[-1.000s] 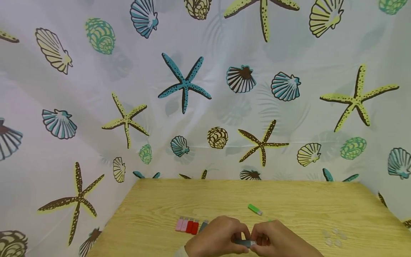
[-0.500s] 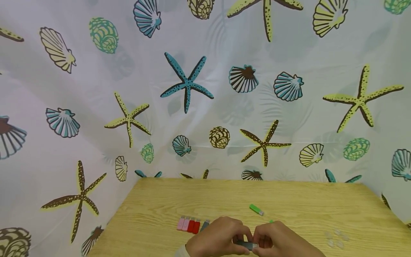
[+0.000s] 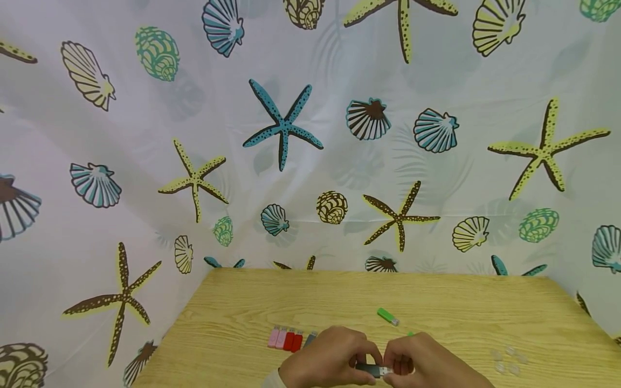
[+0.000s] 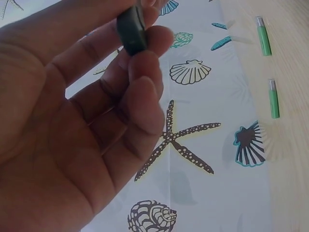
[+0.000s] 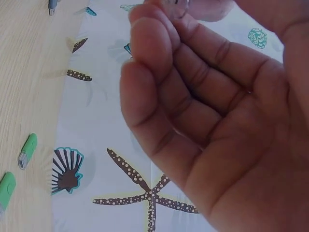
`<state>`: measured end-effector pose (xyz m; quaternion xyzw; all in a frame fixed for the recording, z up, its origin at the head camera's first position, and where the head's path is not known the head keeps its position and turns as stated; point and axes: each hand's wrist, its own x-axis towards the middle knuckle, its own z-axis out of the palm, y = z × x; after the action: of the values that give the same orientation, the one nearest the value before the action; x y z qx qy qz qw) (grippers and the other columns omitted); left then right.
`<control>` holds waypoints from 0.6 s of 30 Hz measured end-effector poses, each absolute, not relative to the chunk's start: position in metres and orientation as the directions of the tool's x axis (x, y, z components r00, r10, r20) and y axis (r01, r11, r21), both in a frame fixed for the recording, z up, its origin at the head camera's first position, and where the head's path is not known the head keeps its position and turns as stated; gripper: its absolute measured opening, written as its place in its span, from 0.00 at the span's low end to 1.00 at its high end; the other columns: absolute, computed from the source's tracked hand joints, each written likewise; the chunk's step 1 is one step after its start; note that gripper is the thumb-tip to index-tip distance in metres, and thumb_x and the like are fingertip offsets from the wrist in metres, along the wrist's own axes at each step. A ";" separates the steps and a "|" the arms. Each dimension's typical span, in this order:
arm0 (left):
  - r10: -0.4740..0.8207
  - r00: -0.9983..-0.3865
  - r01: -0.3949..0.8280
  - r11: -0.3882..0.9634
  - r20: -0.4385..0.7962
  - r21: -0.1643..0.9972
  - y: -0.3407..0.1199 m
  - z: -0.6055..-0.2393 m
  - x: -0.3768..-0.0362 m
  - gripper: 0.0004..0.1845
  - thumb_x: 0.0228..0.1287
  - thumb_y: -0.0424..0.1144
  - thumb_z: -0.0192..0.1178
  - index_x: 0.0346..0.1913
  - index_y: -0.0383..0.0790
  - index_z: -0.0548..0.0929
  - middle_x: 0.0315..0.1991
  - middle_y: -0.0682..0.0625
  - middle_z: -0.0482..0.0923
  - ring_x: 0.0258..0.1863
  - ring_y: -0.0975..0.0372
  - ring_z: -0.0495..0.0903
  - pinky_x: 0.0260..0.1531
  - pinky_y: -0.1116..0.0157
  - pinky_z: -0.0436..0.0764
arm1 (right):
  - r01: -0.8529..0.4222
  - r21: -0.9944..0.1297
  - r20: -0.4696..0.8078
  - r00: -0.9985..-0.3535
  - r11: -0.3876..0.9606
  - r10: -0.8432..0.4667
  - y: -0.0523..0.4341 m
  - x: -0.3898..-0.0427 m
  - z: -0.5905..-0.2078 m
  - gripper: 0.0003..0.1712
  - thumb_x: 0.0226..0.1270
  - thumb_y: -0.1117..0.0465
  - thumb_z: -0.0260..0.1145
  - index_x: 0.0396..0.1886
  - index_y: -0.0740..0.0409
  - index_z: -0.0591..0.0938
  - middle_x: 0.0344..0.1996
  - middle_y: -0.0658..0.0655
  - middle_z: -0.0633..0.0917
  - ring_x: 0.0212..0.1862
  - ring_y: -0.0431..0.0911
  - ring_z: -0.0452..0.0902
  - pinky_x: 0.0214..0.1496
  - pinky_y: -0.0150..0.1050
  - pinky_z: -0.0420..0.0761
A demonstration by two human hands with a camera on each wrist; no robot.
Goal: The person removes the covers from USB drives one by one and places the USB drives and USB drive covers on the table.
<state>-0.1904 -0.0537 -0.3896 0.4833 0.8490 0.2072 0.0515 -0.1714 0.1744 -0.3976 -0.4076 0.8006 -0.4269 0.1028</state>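
Observation:
Over the near edge of the table, my left hand [image 3: 335, 358] pinches a dark grey USB flash drive [image 3: 368, 369] between thumb and fingers. Its metal plug points right, toward my right hand [image 3: 422, 361]. In the left wrist view the dark end of the drive shows between the fingertips. My right hand pinches a small clear cap [image 5: 181, 7] at the plug's end; fingers partly hide it, and whether it still touches the plug I cannot tell. Left of the hands, another grey flash drive [image 3: 310, 338] lies partly behind my left hand.
Pink flash drives [image 3: 276, 338] and red flash drives [image 3: 293, 341] lie in a row at the left. One green flash drive [image 3: 387, 316] lies beyond the hands; another [image 5: 7, 188] is mostly hidden in the head view. Several clear caps [image 3: 509, 360] lie at the right.
The metal plug shows a little more between the hands now, as the right fingers have shifted slightly right. The head view has turned slightly left since the first frame.

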 end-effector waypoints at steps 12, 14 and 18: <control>0.812 -0.570 0.781 0.489 0.125 0.389 -0.055 -0.389 -0.191 0.10 0.59 0.46 0.69 0.43 0.53 0.86 0.27 0.67 0.75 0.24 0.81 0.69 0.25 0.81 0.69 | -0.572 -0.759 0.200 -0.660 0.312 -0.724 0.178 -0.175 -0.399 0.04 0.68 0.61 0.64 0.33 0.50 0.83 0.24 0.38 0.80 0.25 0.30 0.74 0.27 0.32 0.78; 0.803 -0.584 0.770 0.501 0.120 0.394 -0.055 -0.390 -0.191 0.09 0.58 0.45 0.69 0.43 0.54 0.86 0.27 0.67 0.74 0.24 0.80 0.70 0.25 0.80 0.70 | -0.589 -0.746 0.219 -0.657 0.311 -0.721 0.179 -0.176 -0.400 0.03 0.68 0.62 0.64 0.34 0.51 0.83 0.25 0.39 0.80 0.26 0.30 0.74 0.27 0.32 0.78; 0.794 -0.597 0.759 0.515 0.113 0.398 -0.055 -0.392 -0.192 0.09 0.58 0.44 0.70 0.42 0.54 0.87 0.27 0.67 0.75 0.25 0.80 0.70 0.26 0.80 0.70 | -0.611 -0.730 0.246 -0.651 0.305 -0.718 0.182 -0.177 -0.400 0.03 0.68 0.63 0.64 0.34 0.52 0.83 0.25 0.40 0.81 0.25 0.30 0.74 0.26 0.32 0.78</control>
<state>-0.1924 -0.0552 -0.3917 0.4467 0.8693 0.2076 0.0418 -0.1766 0.1818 -0.4003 -0.4127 0.8052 -0.4211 0.0632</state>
